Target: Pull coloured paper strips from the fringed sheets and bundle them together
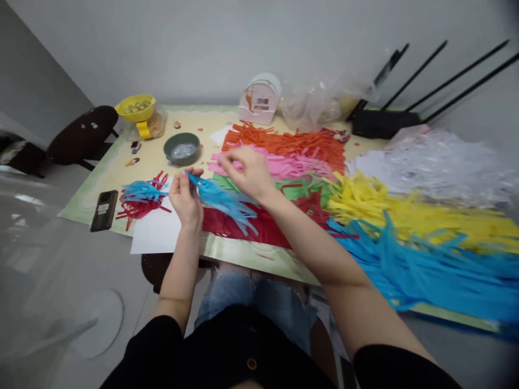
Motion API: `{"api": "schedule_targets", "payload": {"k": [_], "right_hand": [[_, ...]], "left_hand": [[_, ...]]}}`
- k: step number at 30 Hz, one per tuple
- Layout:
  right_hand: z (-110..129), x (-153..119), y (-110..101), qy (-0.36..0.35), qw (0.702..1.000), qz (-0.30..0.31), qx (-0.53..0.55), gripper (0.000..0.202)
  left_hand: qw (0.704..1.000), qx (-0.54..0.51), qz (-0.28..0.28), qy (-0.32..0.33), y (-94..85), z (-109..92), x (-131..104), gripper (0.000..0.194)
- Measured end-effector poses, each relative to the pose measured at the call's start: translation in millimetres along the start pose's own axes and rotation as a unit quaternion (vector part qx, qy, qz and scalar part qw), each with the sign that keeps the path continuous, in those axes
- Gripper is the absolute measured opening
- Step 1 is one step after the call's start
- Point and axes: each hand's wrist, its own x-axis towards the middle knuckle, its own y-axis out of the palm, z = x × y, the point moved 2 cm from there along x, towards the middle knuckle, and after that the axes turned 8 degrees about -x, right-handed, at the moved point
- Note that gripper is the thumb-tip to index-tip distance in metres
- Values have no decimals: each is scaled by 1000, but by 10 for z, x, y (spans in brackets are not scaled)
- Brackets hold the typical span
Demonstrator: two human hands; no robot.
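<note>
A blue fringed strip [227, 202] hangs to the right from my left hand [187, 197], whose fingers are closed round its narrow end. My right hand [248, 172] is raised just to the right, over the pink fringe [284, 165], fingers curled together; whether anything is between them is too small to tell. Dark red sheets [247, 224] lie under the blue strip. Left of my left hand is a small pile of blue and red tassels [144, 194]. Orange [284, 143], green [225, 182], yellow [425, 216] and blue fringed sheets [430, 270] spread out to the right.
On the table [97, 173] are a phone [104, 210], a green-grey bowl [182, 149], a yellow basket [135, 108], white paper [156, 232] and a pink-white holder [260, 100]. Plastic bags [450, 167] and a black router [383, 124] with antennas stand at the back right. Stools sit below.
</note>
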Motion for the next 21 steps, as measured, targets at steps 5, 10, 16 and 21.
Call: {"api": "schedule_targets", "payload": {"k": [5, 10, 16, 21], "right_hand": [[-337, 1113, 997, 7, 963, 198, -183, 42], [-358, 1413, 1852, -15, 925, 309, -219, 36], [-449, 1469, 2071, -15, 889, 371, -267, 36], [-592, 1467, 2116, -31, 863, 411, -291, 38]], "left_hand": [[941, -116, 245, -200, -67, -11, 91, 57], [886, -198, 287, -304, -127, 48, -252, 50], [909, -184, 181, -329, -336, 69, -237, 47], [920, -168, 124, -332, -343, 98, -211, 47]]}}
